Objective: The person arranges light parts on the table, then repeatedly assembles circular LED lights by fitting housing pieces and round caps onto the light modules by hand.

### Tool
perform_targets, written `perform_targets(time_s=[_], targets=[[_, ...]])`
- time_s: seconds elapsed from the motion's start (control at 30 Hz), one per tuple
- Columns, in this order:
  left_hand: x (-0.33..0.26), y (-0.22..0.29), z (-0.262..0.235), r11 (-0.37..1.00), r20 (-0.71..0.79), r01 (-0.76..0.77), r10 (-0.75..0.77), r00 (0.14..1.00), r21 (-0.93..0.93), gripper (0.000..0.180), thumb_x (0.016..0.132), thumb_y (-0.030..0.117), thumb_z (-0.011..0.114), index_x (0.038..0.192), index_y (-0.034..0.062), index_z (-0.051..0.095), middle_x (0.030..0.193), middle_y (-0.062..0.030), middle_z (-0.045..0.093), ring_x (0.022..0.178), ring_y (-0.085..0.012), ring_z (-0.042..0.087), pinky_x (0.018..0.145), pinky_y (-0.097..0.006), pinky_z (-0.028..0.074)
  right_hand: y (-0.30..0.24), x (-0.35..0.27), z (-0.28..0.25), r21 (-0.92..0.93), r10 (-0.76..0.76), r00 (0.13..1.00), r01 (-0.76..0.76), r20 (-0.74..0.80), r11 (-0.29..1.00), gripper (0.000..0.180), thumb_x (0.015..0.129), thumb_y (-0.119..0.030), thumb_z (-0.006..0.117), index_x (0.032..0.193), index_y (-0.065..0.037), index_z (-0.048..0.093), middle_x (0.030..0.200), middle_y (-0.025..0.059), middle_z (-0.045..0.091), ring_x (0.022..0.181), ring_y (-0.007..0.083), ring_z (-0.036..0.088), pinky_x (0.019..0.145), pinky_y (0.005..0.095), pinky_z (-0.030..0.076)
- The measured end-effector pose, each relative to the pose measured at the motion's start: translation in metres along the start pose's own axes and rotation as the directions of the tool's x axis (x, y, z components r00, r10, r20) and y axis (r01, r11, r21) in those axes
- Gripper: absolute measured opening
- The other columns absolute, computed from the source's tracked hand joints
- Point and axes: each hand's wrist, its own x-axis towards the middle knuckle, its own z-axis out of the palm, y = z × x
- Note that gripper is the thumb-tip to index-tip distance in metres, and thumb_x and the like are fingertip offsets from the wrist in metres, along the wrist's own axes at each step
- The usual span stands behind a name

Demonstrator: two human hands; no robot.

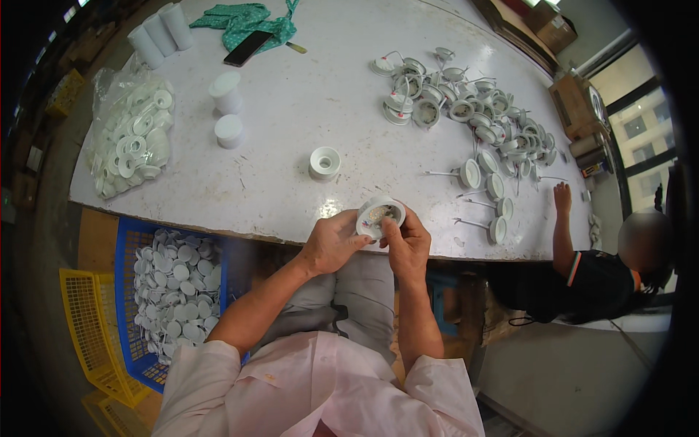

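While we pinch the small round white plastic lamp shell (379, 215) with both our left hand (331, 244) and right hand (409, 244) at the white table's (291, 146) edge, it could slip onto our lap. Nearby sits a smooth white ring (325, 162); beyond, shiny shells with thin wires (473, 116).

A blue crate (131, 240) of white discs, a phone (247, 48) on green cloth (251, 18).

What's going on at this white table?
A person in a pink shirt holds a small round white lamp housing over the table's near edge, left hand and right hand both gripping it. Finished-looking housings with wire clips are heaped at the right; a blue crate of white discs sits below left.
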Motion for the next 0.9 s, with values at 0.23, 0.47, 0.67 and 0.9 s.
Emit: perform_targets(time_s=[0.23,0.47,0.67,0.9], targets=[[-0.005,-0.004,-0.004,0.992,-0.070,0.113,-0.117,0.991,-0.061,0.034,0.086,0.012,0.062,0.115,-0.0052,0.057,0.102,-0.0118,0.064,0.096,-0.0137,0.058,0.084,-0.030,0.048,0.016,0.005,0.009,-0.099,-0.001,1.000,0.001,-0.005,0.995,0.031,0.091,-0.005,0.058,0.120,0.004,0.057,0.106,0.0080,0.065,0.093,0.0121,0.060,0.081,0.0246,0.048],[-0.018,-0.016,-0.025,0.999,-0.099,0.032,-0.032,0.995,-0.001,0.032,0.090,0.014,0.059,0.115,-0.0049,0.055,0.096,-0.0080,0.063,0.085,-0.0099,0.056,0.072,-0.026,0.047,0.015,0.011,0.021,-0.130,0.114,0.991,-0.103,0.076,0.986,0.032,0.090,-0.007,0.060,0.120,0.004,0.058,0.103,0.0078,0.066,0.090,0.0118,0.060,0.077,0.0257,0.049],[-0.042,-0.027,-0.058,0.941,-0.204,0.215,-0.271,0.941,-0.260,0.029,0.093,0.015,0.054,0.116,-0.0021,0.056,0.085,-0.0071,0.065,0.063,-0.0031,0.051,0.050,-0.019,0.038,0.031,0.066,0.033,-0.463,-0.315,0.942,0.333,0.119,0.821,0.043,0.078,-0.014,0.073,0.117,0.000,0.060,0.101,0.0128,0.065,0.084,0.0238,0.063,0.074,0.0315,0.051],[-0.052,-0.027,-0.070,0.955,-0.280,0.145,-0.218,0.935,-0.258,0.029,0.095,0.017,0.052,0.114,-0.0059,0.054,0.097,-0.0112,0.065,0.073,-0.0099,0.062,0.049,-0.019,0.038,0.038,0.105,0.080,-0.772,-0.273,0.907,0.417,0.320,0.480,0.066,0.070,-0.026,0.079,0.124,0.001,0.052,0.122,0.0191,0.053,0.110,0.0357,0.050,0.092,0.0413,0.046]])
